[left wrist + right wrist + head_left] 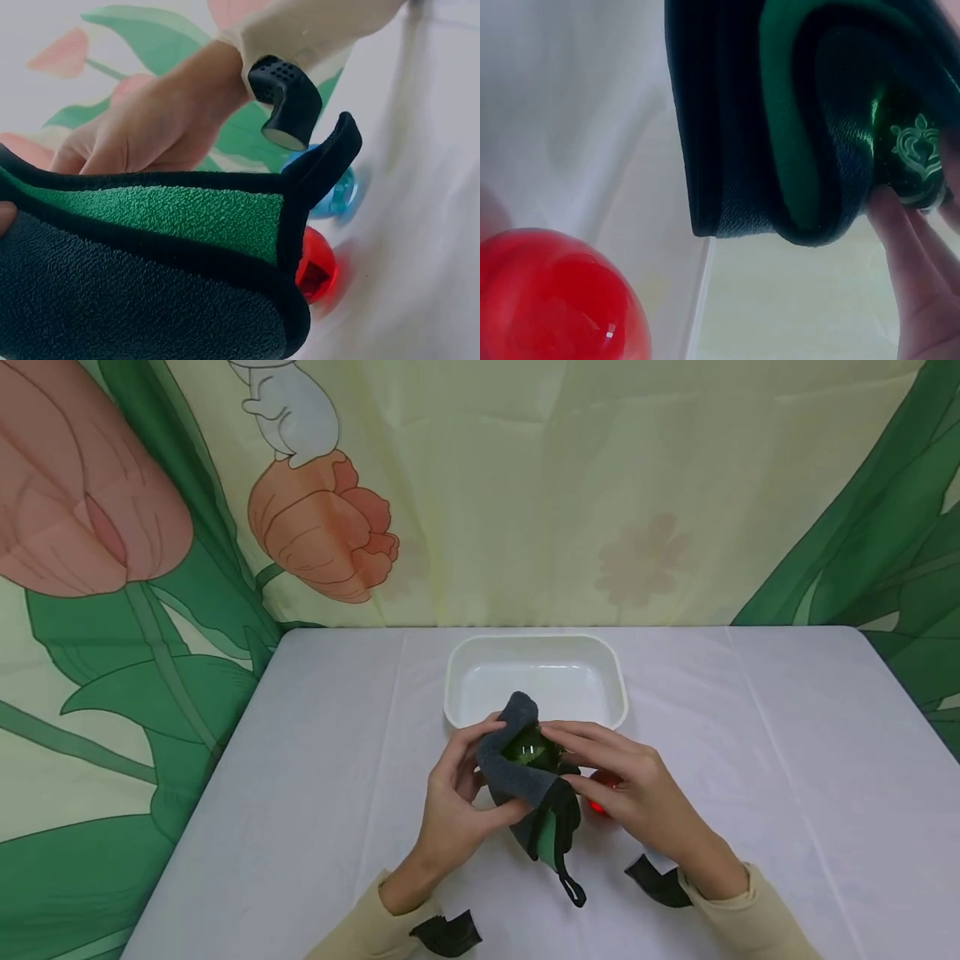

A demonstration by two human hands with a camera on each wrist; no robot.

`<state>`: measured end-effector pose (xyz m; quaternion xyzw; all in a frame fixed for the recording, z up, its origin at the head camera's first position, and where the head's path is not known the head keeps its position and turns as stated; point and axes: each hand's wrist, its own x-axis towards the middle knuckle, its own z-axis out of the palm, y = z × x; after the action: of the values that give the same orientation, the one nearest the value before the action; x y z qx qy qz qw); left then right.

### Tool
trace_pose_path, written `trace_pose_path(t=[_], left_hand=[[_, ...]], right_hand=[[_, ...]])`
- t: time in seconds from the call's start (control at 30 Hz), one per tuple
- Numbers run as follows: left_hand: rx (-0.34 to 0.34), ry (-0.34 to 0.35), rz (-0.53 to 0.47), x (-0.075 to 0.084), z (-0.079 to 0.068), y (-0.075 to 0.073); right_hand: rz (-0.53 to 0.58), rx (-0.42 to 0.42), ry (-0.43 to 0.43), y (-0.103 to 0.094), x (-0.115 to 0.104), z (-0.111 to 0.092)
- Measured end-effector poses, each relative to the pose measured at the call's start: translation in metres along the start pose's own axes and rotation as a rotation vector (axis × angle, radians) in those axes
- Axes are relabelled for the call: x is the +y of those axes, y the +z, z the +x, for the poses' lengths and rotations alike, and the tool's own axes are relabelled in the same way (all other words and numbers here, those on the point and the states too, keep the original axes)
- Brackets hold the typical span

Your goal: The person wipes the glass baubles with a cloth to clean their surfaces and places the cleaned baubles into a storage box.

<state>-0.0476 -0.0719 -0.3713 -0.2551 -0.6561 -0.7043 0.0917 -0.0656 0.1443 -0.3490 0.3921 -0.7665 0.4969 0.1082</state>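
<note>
My left hand (465,802) grips a folded dark grey towel (525,781) with black edging, a green underside (187,221) and a black hanging loop (572,889). Inside the fold sits a shiny dark green ball (534,748), which bears a pale heart-like design in the right wrist view. Fingers of my right hand (626,772) hold this ball at its right side, with the thumb by the towel's edge. Towel and ball are held up in front of the white dish. Much of the ball is hidden by the towel.
A white rectangular dish (536,681) stands behind the hands. On the white-covered table (322,777), a red ball (600,802) lies partly under my right hand, and a blue ball (337,195) shows beyond it. Black pieces (447,935) hang at both cuffs.
</note>
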Motion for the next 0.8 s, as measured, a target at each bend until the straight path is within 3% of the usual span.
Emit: trace_pose_path(t=[0.17, 0.47, 0.57, 0.67, 0.8], left_hand=[[0.026, 0.009, -0.006, -0.0004, -0.0017, -0.0012], [0.015, 0.034, -0.011, -0.0008, -0.0015, 0.0011], [0.011, 0.037, -0.012, -0.0003, -0.0011, 0.0014], [-0.004, 0.03, -0.014, 0.0, -0.0004, 0.0012], [-0.034, 0.022, -0.012, -0.0002, 0.001, 0.0014]], right_hand=[[-0.027, -0.033, 0.065, 0.0007, -0.0014, -0.0006], [-0.12, -0.018, -0.192, -0.0012, -0.0025, 0.0046], [-0.116, -0.02, -0.214, -0.0017, -0.0026, 0.0047], [-0.104, -0.031, -0.17, -0.0035, -0.0033, 0.0025], [-0.073, -0.039, -0.012, -0.0061, -0.0047, -0.0015]])
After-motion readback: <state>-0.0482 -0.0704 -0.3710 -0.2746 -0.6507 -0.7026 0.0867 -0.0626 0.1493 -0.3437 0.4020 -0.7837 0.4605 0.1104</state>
